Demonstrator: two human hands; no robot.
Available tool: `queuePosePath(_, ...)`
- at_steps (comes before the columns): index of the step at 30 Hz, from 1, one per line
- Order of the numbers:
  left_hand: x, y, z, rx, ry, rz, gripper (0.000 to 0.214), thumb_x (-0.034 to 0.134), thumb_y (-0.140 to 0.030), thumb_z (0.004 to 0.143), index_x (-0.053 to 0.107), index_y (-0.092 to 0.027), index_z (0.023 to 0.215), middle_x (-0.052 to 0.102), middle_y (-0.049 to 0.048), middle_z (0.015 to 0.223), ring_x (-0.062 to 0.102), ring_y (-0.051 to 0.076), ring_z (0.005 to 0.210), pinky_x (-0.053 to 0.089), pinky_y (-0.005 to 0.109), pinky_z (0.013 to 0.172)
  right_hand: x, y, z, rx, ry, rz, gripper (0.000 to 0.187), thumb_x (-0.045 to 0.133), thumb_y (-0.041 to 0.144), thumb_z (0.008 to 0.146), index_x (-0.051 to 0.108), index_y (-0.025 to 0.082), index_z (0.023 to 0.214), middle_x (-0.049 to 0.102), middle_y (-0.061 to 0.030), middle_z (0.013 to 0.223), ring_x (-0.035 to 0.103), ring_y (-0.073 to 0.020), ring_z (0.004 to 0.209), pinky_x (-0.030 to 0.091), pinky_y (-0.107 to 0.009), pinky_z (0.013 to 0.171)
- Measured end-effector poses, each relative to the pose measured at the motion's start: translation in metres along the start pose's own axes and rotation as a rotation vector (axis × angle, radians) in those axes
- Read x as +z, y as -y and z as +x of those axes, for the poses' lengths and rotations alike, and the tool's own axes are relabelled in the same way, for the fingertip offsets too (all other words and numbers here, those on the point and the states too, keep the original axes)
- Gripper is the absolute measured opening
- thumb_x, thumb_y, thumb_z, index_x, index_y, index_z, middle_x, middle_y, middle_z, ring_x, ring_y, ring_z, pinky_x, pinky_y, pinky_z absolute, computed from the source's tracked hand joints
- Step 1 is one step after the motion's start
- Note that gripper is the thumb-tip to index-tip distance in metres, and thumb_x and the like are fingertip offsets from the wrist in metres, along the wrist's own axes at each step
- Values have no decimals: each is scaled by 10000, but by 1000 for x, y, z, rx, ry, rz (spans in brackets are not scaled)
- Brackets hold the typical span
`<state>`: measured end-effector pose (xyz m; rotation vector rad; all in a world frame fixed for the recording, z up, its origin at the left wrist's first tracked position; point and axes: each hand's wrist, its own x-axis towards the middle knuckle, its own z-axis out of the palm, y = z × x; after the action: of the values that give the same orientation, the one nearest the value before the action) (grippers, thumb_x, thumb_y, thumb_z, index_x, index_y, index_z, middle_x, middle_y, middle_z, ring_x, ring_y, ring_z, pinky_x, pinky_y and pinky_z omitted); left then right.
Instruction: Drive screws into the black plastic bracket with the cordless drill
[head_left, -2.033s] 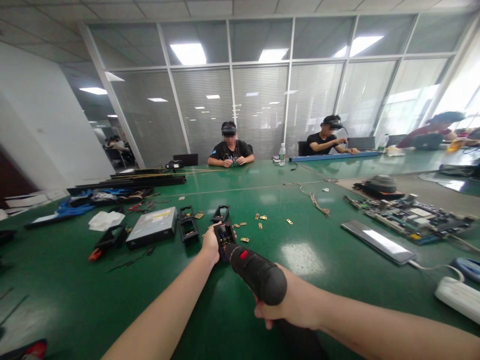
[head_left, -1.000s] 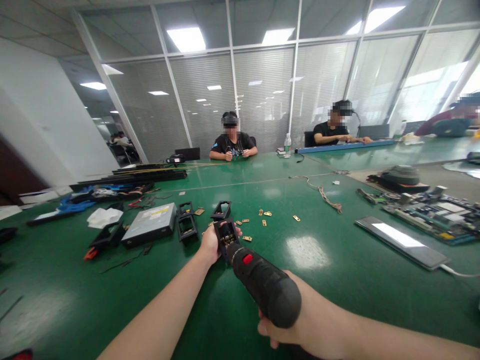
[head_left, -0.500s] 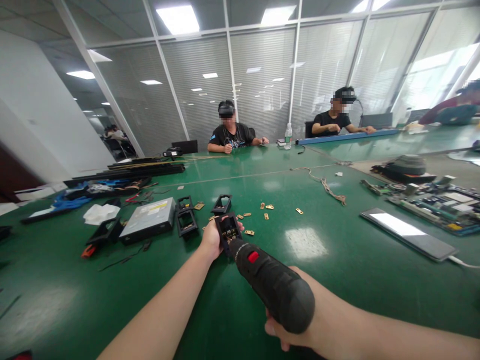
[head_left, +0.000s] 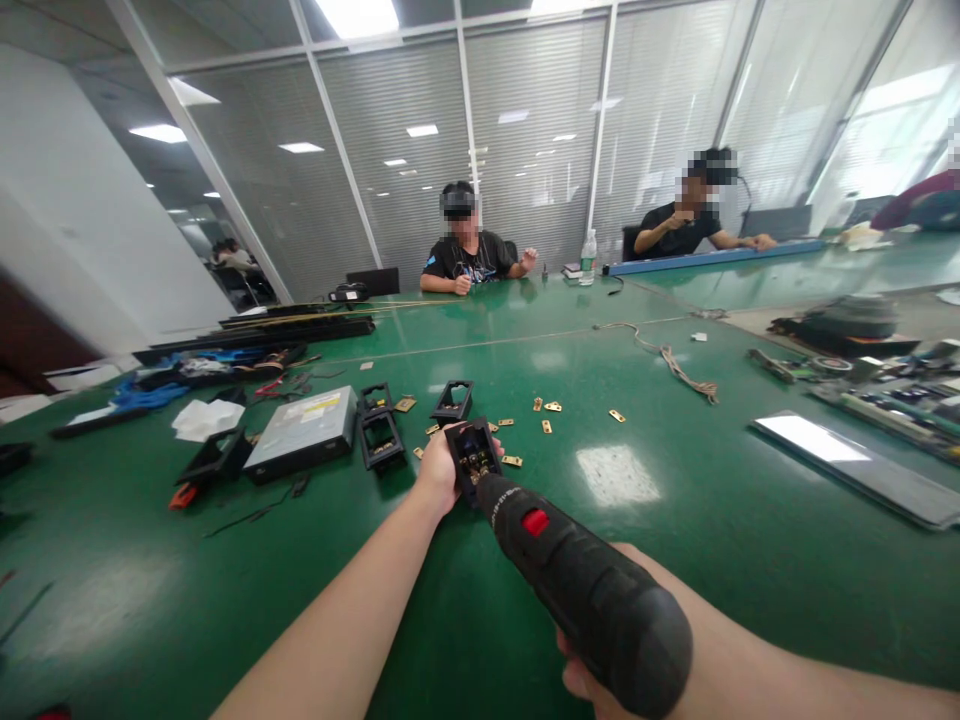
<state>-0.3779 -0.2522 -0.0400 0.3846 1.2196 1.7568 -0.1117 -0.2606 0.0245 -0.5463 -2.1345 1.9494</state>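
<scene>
My left hand point(head_left: 441, 470) is closed round a black rectangular housing point(head_left: 466, 445) with small brass-coloured parts inside. In my right hand point(head_left: 592, 670) is a black cordless drill point(head_left: 592, 590) with a red switch on top. The drill's nose points into the housing's open face; its tip is hidden, so contact cannot be told. Beyond the housing stands a similar black frame point(head_left: 452, 400), with others point(head_left: 381, 440) to the left. Several small brass plates point(head_left: 547, 426) with holes lie scattered on the green table point(head_left: 525, 360).
A silver disc drive point(head_left: 304, 432) lies left of the frames, near crumpled white paper point(head_left: 208, 420). On the right are a phone point(head_left: 847, 465), a cord point(head_left: 686, 375) and circuit boards point(head_left: 892, 385). Two people sit across the table by a water bottle point(head_left: 588, 258); another is partly visible far right.
The view has shifted slightly. The drill and housing stay together, now a little lower right in view. Across the table, one person has raised a hand toward the face; the other has lifted a hand.
</scene>
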Motion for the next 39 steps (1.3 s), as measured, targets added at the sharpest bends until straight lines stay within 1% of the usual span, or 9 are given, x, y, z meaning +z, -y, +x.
queuePosePath(3,0,-1,0,-12,0,1,342,470,-283,872,727,-69,942,755,157,760,736,280,700,589,373,632,-1,-1,0,-18,57,64,186,715,196,680,555,192,774,586,13,738,521,-101,553,436,-219,485)
queuePosePath(6,3,-2,-3,-26,-19,-7,337,469,-278,880,719,-71,973,751,147,744,735,277,682,586,370,617,-4,-2,-3,38,81,80,203,739,183,663,571,180,775,598,4,745,565,-111,564,465,-221,497)
queuePosePath(10,11,-4,-7,-16,-87,-46,310,468,-264,872,702,-75,950,729,131,690,714,263,619,577,362,582,-9,-4,-5,95,100,24,187,731,222,699,569,166,773,614,-1,694,614,-129,562,512,-241,529)
queuePosePath(13,13,-4,-11,6,-133,-52,286,483,-253,857,694,-74,927,721,126,669,708,260,604,580,365,583,-13,-6,-3,121,90,42,232,712,212,686,568,162,862,620,4,733,636,-132,546,521,-246,515)
queuePosePath(16,14,-4,-12,22,-141,-45,285,491,-244,854,698,-68,941,731,137,693,722,270,644,591,374,612,-19,-8,1,123,102,65,274,699,186,675,565,165,913,615,11,762,644,-130,530,505,-234,486)
queuePosePath(23,12,-6,-13,1,-115,-39,262,497,-261,866,689,-84,891,734,142,714,728,276,653,594,378,610,-27,-9,1,96,137,85,306,745,190,710,581,161,967,626,4,798,645,-125,555,517,-237,513)
queuePosePath(27,9,-6,-11,-20,-99,-28,277,479,-270,871,687,-86,870,731,147,708,729,274,649,591,368,593,-25,-5,0,80,159,22,224,773,211,720,595,149,841,643,1,706,626,-119,551,514,-226,524)
queuePosePath(30,7,-6,-9,-11,-74,-12,271,499,-274,852,692,-85,865,735,158,724,729,279,651,590,372,581,-24,-3,1,65,189,30,223,802,201,697,587,150,731,630,13,620,618,-120,551,506,-211,521)
queuePosePath(39,1,-7,-5,6,-27,28,282,481,-258,832,698,-78,841,730,164,722,731,284,672,592,380,611,-26,0,1,63,184,20,208,808,161,691,602,145,715,637,8,592,626,-129,542,511,-224,538)
